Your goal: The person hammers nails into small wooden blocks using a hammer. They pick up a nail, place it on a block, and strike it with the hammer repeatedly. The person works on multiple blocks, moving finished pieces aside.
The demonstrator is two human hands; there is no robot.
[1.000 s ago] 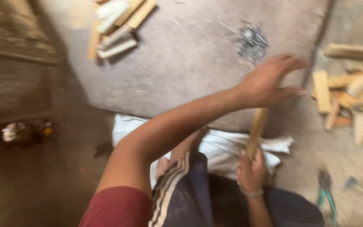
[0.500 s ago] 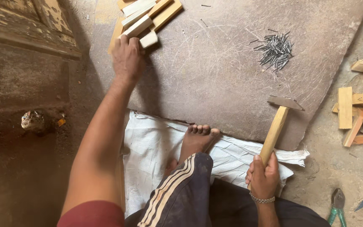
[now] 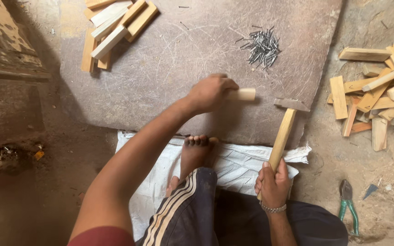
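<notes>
My left hand (image 3: 210, 92) grips a short pale wooden block (image 3: 241, 94) and holds it on the grey stone slab (image 3: 174, 68), near the slab's middle. My right hand (image 3: 273, 184) grips the wooden handle of a hammer (image 3: 284, 132); its metal head (image 3: 292, 104) hovers just right of the block, near the slab's front right edge. A heap of small nails (image 3: 261, 45) lies on the slab beyond the block. My bare foot (image 3: 196, 152) rests on a white sack (image 3: 242, 166) at the slab's near edge.
A stack of pale wooden blocks (image 3: 115, 27) lies at the slab's far left corner. Another pile of wood pieces (image 3: 375, 95) sits on the dirt floor at the right. Green-handled pliers (image 3: 348, 207) lie on the ground at the lower right. Worn wooden boards (image 3: 5, 41) stand at the left.
My left hand has come back from the block stack at the far left, now holding one block at the slab's middle. The hammer has stayed almost in place.
</notes>
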